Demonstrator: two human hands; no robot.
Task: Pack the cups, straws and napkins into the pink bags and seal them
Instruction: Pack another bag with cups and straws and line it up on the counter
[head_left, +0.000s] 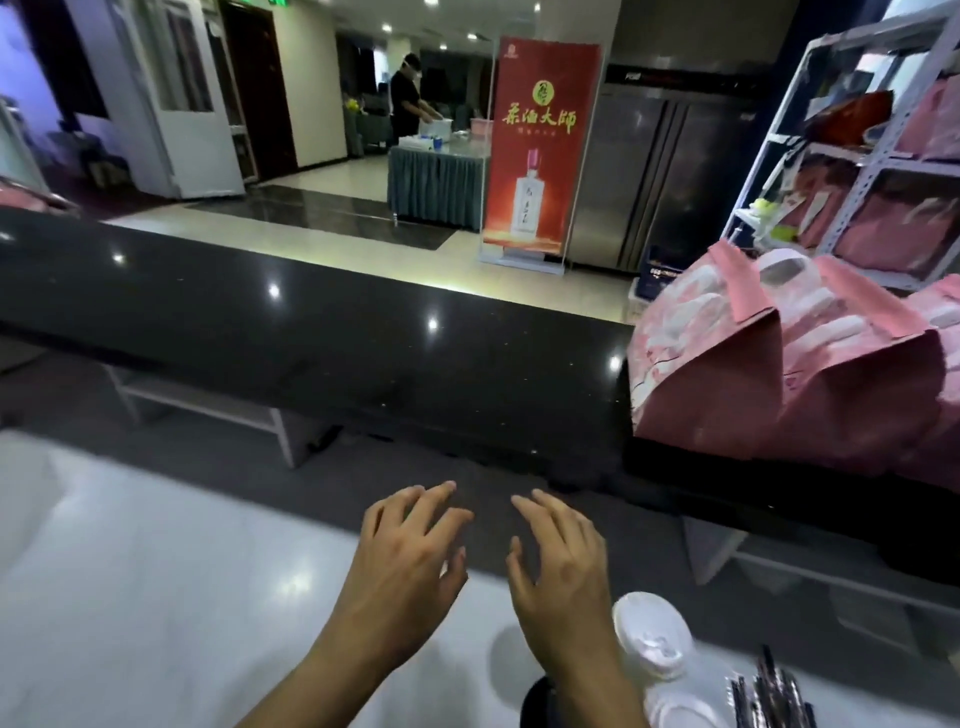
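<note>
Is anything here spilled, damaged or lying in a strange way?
Nothing looks spilled or damaged. The pink bags stand in a row on the black counter with their tops folded. A white-lidded cup stands upright near the right hand; both that and the left hand are empty. The picture is blurred, so small faults could be missed.

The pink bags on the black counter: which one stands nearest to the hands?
The leftmost pink bag, at the row's left end; the others stand further right. Both the left hand and right hand are empty.
</note>
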